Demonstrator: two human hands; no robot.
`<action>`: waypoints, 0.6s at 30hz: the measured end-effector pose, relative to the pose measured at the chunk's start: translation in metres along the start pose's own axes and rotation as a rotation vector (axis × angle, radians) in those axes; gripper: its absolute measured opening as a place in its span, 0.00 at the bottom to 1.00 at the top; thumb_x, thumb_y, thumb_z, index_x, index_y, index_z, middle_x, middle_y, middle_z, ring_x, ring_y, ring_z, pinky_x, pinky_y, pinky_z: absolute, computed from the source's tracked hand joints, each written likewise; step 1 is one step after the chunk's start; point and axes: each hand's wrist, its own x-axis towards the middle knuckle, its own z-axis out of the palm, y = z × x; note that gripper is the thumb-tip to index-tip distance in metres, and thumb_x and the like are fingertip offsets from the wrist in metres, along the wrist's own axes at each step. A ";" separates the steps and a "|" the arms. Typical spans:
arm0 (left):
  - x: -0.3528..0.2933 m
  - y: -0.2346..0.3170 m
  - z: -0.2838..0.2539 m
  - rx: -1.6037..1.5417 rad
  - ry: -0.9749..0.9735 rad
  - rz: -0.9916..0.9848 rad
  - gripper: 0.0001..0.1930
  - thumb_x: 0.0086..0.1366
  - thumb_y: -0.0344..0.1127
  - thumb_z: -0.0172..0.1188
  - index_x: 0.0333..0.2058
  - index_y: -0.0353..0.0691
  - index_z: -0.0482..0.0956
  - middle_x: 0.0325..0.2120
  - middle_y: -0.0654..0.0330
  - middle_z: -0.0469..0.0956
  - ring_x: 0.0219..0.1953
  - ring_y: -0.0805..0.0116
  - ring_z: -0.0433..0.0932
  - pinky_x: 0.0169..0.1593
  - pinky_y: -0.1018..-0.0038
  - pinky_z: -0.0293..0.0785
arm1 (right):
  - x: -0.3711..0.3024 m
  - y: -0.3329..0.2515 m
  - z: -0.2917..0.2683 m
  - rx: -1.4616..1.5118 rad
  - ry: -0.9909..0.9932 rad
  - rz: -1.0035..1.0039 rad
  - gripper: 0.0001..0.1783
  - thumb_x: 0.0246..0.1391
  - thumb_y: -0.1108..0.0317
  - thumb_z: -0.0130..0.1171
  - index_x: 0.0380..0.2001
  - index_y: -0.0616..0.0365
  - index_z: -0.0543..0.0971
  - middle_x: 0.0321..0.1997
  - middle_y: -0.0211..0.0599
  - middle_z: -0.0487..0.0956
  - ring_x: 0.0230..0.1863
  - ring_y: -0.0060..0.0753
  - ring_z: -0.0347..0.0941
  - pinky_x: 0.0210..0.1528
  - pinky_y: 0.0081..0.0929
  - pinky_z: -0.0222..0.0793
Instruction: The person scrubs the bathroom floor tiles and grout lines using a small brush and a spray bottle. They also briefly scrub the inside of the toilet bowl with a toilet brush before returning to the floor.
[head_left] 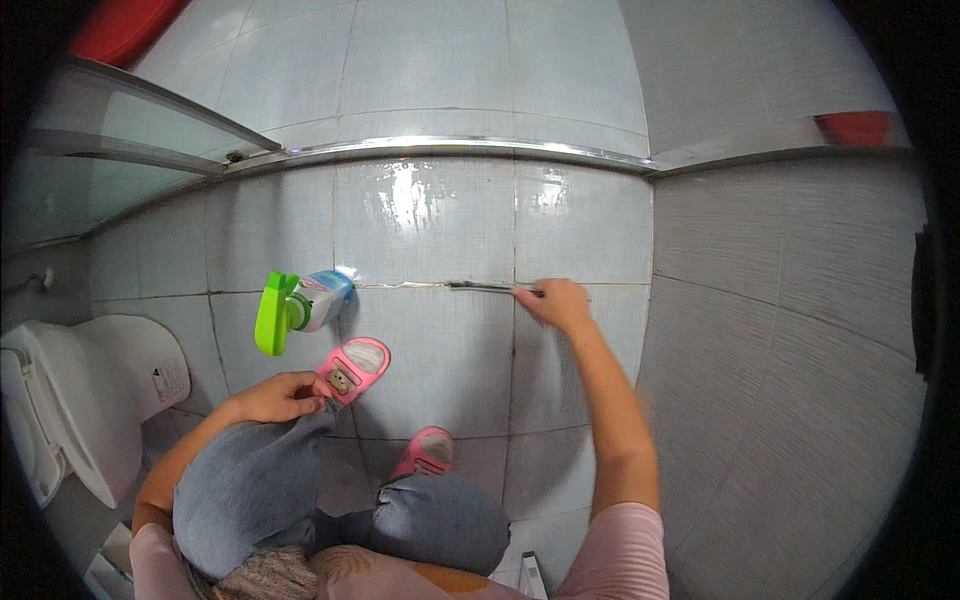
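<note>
My right hand [560,303] is closed around the handle of a thin dark brush [485,288], which looks like an old toothbrush. The brush lies low along a grout line [405,285], its tip touching the joint, where a whitish wet streak runs off to the left. Bent at the knee of my jeans, my left hand [283,396] has its fingers curled together; whatever they may pinch is hidden. A spray bottle [325,300] with a green trigger head and a white and blue body stands on the tiles beyond that hand.
Wet tiles [425,210] shine in front of a metal threshold rail [440,146]. A glass door [130,140] and a white toilet [90,390] are at the left. A grey tiled wall [770,330] rises on the right. Pink slippers [360,362] are on my feet.
</note>
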 end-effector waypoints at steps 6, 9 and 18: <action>0.004 -0.005 -0.001 0.050 0.004 0.001 0.12 0.59 0.30 0.51 0.42 0.35 0.68 0.33 0.61 0.73 0.38 0.75 0.70 0.44 0.78 0.65 | 0.009 -0.010 0.005 0.059 0.016 0.045 0.32 0.43 0.35 0.46 0.19 0.56 0.79 0.18 0.38 0.76 0.23 0.42 0.72 0.27 0.37 0.66; 0.000 -0.009 -0.002 0.084 0.026 0.020 0.11 0.59 0.30 0.51 0.41 0.35 0.69 0.33 0.61 0.73 0.38 0.75 0.70 0.44 0.77 0.65 | -0.015 0.050 -0.029 -0.011 0.004 0.099 0.32 0.44 0.35 0.45 0.18 0.56 0.79 0.18 0.38 0.76 0.23 0.42 0.72 0.27 0.37 0.65; 0.003 0.001 -0.003 0.101 0.023 -0.005 0.11 0.59 0.30 0.51 0.41 0.35 0.70 0.33 0.61 0.74 0.37 0.73 0.70 0.44 0.76 0.65 | -0.021 0.057 -0.035 0.076 -0.016 0.138 0.31 0.41 0.36 0.48 0.18 0.55 0.80 0.18 0.39 0.76 0.24 0.42 0.72 0.28 0.35 0.66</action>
